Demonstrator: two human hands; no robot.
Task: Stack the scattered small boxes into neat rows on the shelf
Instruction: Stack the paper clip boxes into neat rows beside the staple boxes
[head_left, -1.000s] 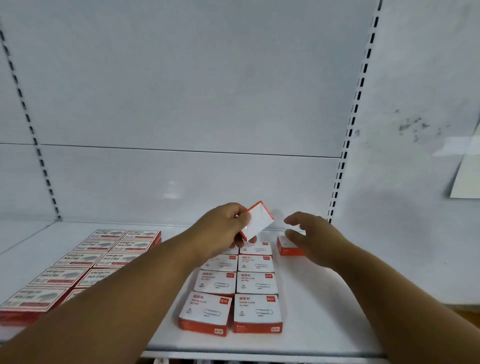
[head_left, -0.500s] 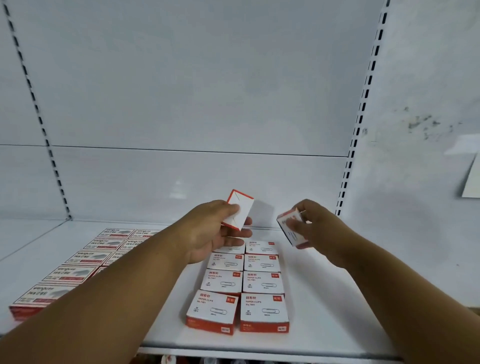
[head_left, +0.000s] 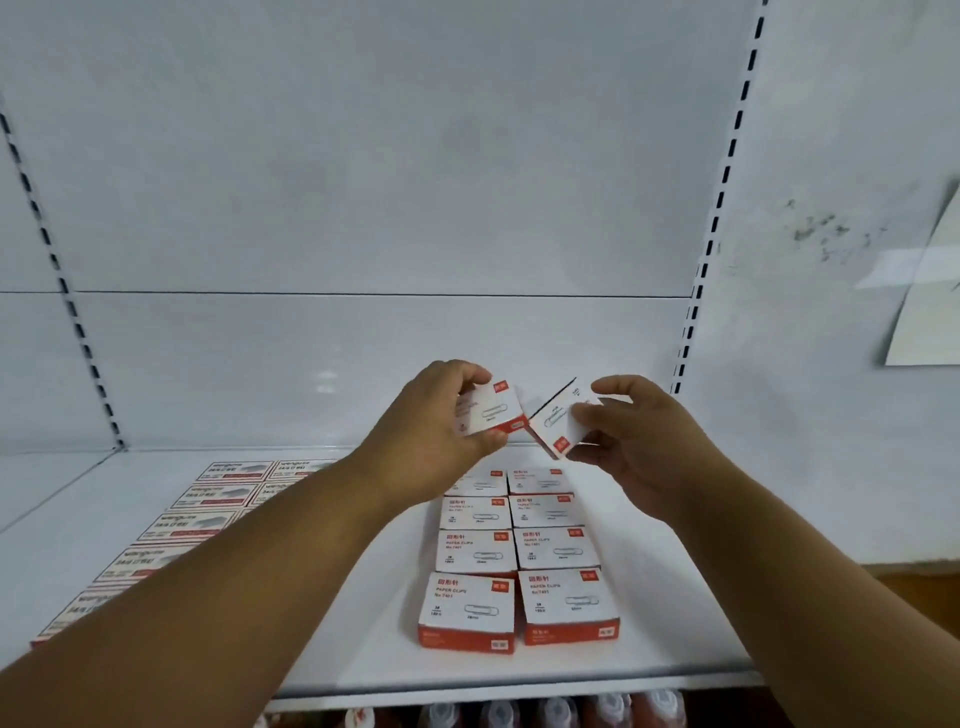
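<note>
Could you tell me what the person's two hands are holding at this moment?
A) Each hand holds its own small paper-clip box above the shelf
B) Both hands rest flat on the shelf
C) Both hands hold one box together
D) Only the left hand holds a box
A: the left hand grips one paper-clip box and the right hand pinches a second, tilted box, both raised above the rows on the shelf.

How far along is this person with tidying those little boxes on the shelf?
Well along, it seems. Done: paper clip boxes lie flat in two neat columns on the shelf. In hand: the left hand grips one box and the right hand grips another, tilted box, both above the far end. Left: setting those two down; no loose boxes show.
</note>
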